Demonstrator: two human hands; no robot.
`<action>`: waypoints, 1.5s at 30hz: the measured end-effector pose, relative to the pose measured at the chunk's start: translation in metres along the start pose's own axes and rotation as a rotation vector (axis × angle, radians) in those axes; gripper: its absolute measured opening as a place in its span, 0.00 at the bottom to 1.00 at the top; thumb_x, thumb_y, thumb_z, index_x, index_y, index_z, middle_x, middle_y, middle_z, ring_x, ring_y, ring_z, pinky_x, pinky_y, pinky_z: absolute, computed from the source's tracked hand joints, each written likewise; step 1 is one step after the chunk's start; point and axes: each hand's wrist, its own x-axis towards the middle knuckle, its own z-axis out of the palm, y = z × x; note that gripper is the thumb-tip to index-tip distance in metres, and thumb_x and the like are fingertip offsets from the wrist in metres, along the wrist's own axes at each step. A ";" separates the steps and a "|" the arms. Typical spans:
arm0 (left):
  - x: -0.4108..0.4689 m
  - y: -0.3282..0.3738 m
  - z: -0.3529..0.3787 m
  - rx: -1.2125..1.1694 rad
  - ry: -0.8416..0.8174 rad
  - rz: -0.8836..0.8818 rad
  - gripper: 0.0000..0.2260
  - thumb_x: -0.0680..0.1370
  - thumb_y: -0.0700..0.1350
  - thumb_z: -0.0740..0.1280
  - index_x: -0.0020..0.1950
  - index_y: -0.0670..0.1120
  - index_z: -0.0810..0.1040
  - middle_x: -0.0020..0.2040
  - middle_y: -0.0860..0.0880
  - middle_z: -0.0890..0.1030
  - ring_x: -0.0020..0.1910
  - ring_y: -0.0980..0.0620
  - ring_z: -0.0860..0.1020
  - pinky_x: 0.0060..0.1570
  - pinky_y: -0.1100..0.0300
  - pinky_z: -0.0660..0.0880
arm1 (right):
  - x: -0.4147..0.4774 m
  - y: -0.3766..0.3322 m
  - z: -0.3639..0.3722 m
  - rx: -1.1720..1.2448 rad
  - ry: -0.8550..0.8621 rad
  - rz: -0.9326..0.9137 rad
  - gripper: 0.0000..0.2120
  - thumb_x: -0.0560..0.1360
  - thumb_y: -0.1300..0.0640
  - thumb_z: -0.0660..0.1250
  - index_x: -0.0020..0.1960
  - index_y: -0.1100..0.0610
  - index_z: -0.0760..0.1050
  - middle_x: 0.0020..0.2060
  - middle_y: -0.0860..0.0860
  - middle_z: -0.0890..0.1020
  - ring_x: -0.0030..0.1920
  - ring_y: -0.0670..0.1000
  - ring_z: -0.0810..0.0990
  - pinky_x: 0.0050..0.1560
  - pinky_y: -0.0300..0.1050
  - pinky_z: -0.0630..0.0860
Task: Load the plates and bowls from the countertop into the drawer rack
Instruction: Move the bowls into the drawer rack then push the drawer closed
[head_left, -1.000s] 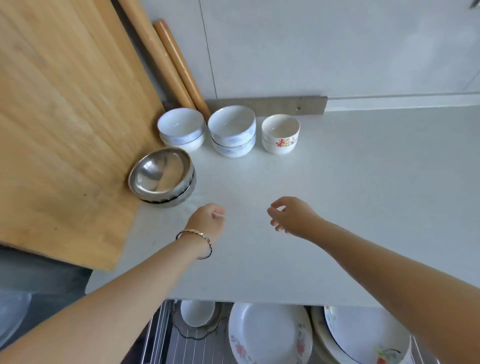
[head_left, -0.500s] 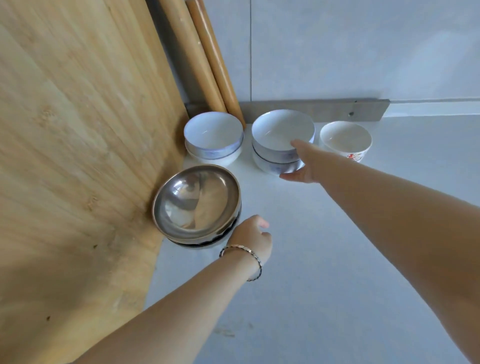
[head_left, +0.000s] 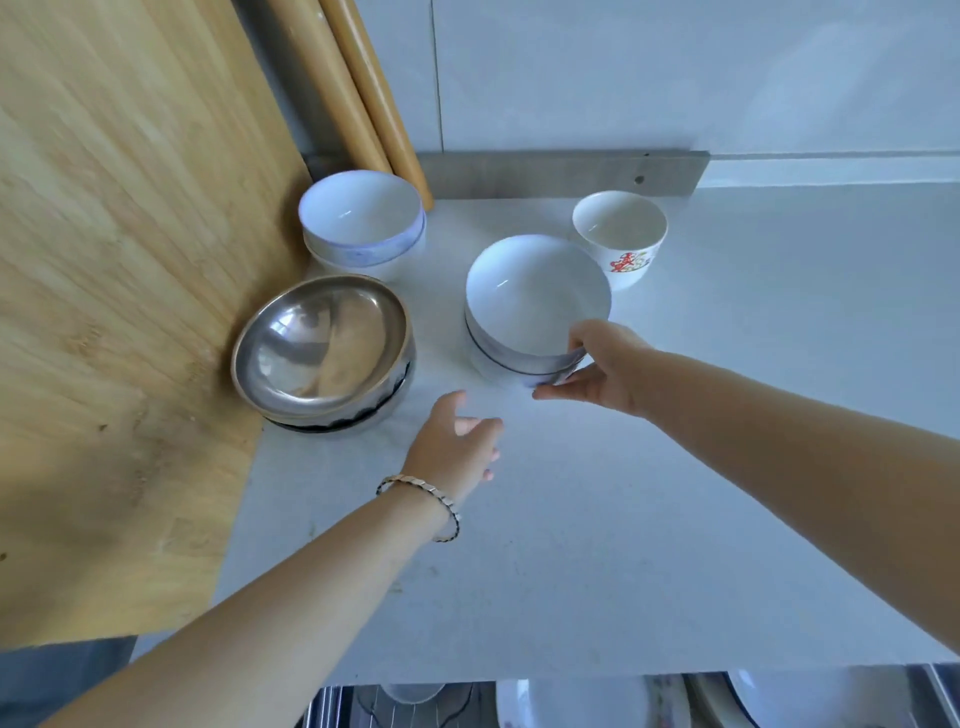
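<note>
1. Stacked white bowls (head_left: 535, 301): just ahead of both hands, over the countertop (head_left: 675, 519). We cannot tell whether the base is clear of the surface.
2. Right hand (head_left: 608, 364): grasps the stack at its near-right side.
3. Left hand (head_left: 452, 447): released, fingers loose, holding nothing, near the stack; the right is nearer.
4. Drawer rack (head_left: 395, 706): below the countertop's near edge, mostly cut off. We judge the stack must come back towards us and down.
</note>
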 end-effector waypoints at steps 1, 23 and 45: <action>-0.008 0.003 0.003 -0.082 -0.018 -0.018 0.27 0.78 0.45 0.63 0.75 0.50 0.57 0.57 0.50 0.75 0.55 0.43 0.78 0.54 0.47 0.78 | -0.009 0.009 -0.011 -0.032 -0.013 0.019 0.14 0.74 0.68 0.51 0.59 0.63 0.63 0.53 0.61 0.71 0.43 0.65 0.79 0.45 0.56 0.82; -0.141 -0.043 0.106 -0.253 -0.037 -0.316 0.17 0.75 0.29 0.53 0.59 0.45 0.65 0.65 0.35 0.72 0.49 0.33 0.77 0.39 0.43 0.80 | -0.137 0.121 -0.143 -0.368 -0.130 0.033 0.08 0.78 0.55 0.52 0.55 0.47 0.66 0.44 0.49 0.74 0.47 0.59 0.76 0.55 0.59 0.77; -0.215 -0.198 0.045 0.074 -0.249 -0.488 0.26 0.75 0.30 0.55 0.67 0.54 0.62 0.49 0.51 0.72 0.41 0.48 0.77 0.32 0.54 0.81 | -0.200 0.302 -0.117 -0.662 -0.217 0.174 0.26 0.73 0.65 0.53 0.70 0.52 0.62 0.60 0.56 0.76 0.54 0.57 0.79 0.46 0.49 0.82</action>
